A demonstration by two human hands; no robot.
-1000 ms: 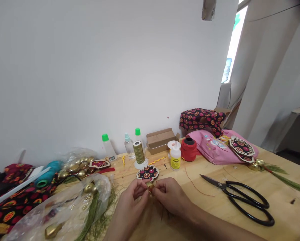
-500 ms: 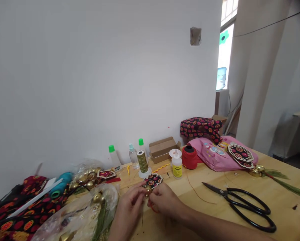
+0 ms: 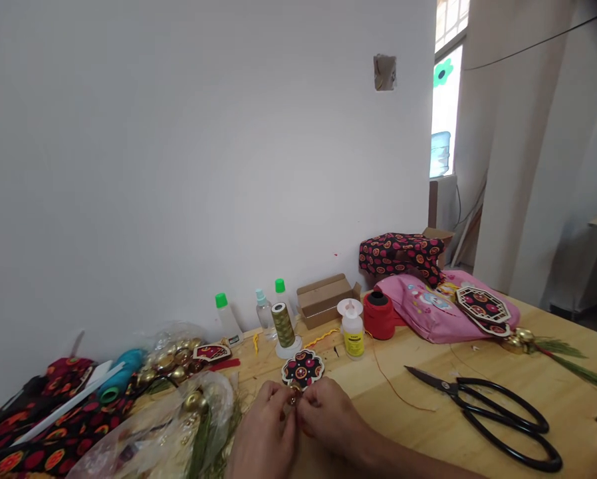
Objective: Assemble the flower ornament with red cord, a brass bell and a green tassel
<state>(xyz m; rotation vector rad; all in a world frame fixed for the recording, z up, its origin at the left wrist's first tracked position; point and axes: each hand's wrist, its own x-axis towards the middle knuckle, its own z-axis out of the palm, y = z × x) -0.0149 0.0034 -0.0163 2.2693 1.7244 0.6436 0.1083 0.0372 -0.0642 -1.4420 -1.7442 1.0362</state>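
My left hand and my right hand meet low in the middle of the wooden table. The fingertips of both pinch a small gold bell between them. The bell hangs at the lower edge of a flower-shaped ornament covered in dark cloth with red and orange rings, which lies flat just beyond my fingers. A thin red thread curves across the table from the right of my hands toward the red spool.
Black scissors lie at the right. A glue bottle, gold thread spool, green-capped bottles and a cardboard box stand at the wall. A plastic bag with gold bells and green tassels lies left, a pink bag right.
The camera has tipped upward, so the table and my hands sit lower in the picture. My hands have closed in tighter around the bell; nothing else on the table moved.
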